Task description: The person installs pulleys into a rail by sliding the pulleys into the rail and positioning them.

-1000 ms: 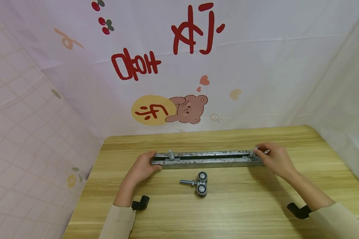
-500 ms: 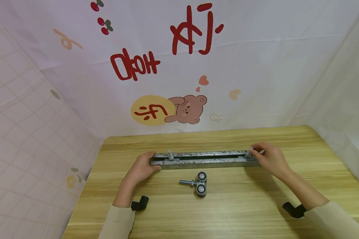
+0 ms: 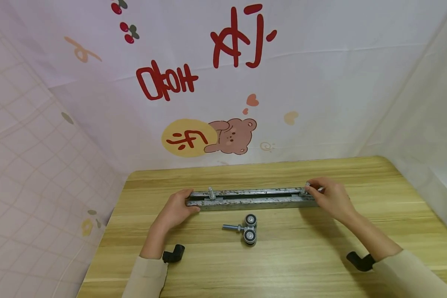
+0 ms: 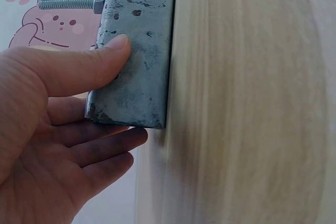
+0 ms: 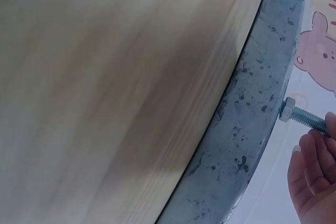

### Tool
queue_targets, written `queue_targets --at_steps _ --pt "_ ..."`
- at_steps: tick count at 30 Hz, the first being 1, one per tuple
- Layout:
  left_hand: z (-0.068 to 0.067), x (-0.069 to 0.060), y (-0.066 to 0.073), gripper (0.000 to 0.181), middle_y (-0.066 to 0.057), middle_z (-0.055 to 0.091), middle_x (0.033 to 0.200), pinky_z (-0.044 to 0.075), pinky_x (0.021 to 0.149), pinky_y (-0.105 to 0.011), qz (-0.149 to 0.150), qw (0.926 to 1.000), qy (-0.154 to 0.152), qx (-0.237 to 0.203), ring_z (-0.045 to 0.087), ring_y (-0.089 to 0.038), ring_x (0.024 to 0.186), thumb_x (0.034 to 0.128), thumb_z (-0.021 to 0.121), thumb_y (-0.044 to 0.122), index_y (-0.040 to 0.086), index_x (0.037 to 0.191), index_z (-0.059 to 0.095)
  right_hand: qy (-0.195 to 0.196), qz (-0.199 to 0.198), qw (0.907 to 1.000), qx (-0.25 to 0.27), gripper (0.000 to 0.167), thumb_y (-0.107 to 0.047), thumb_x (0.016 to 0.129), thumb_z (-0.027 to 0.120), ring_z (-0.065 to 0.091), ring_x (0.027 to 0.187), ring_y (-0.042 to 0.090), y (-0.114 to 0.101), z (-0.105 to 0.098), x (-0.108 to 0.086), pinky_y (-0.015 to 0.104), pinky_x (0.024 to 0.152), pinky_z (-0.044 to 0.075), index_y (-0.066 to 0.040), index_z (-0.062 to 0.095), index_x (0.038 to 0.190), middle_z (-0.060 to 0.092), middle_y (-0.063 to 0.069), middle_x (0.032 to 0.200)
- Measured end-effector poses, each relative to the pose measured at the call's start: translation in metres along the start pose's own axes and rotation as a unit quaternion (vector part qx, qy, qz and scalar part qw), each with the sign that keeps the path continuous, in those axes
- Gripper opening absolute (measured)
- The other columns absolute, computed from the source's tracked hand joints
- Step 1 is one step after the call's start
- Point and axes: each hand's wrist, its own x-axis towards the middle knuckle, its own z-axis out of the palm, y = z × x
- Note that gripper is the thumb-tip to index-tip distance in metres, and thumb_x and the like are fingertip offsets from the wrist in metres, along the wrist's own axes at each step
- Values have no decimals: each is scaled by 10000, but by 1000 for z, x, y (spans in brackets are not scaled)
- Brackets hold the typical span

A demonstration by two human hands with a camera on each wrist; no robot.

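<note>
A spotted grey metal rail with a slot along its top lies across the wooden table. My left hand grips its left end, the thumb on the front face and fingers behind and under the end. Near there a threaded bolt with a nut stands up from the slot. On the right, my right hand pinches the upper part of a second bolt, which also stands in the slot. What either bolt carries inside the rail is mostly hidden. In front lies a loose roller trolley, its bolt pointing left.
Black elbow-shaped pieces show beside the two sleeves, one at the left and one at the right. Behind the wooden table hangs a white printed cloth, and pale cloth also borders both sides.
My right hand has moved a little to the left along the rail, and the bolt it pinches has slid left with it. The left hand keeps its grip on the rail's end.
</note>
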Motion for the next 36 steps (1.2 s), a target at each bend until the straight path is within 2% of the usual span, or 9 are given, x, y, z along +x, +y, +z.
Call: queue_targets --at_steps 15,29,36 --pt "-1 0 1 743 -285 451 1568 414 1147 -596 -14 10000 -11 -41 402 -458 1468 936 813 127 -86 1544 443 -142 -114 9998 125 155 29 923 773 704 769 201 -5 6 2 252 638 574 20 784 1077 772 100 964" --pt "0 0 1 741 -282 452 1569 408 1154 -594 -17 10000 -1 -87 397 -456 1472 934 811 110 -89 1544 440 -171 -154 9997 106 161 30 924 772 715 780 229 -11 14 5 312 636 599 33 781 1085 770 97 955" --pt "0 0 1 747 -281 449 1572 410 1152 -594 -23 9999 -11 -113 394 -453 1475 933 813 115 -85 1548 437 -139 -222 9996 141 163 43 913 779 702 769 204 -13 20 7 301 626 595 16 785 1073 765 78 933"
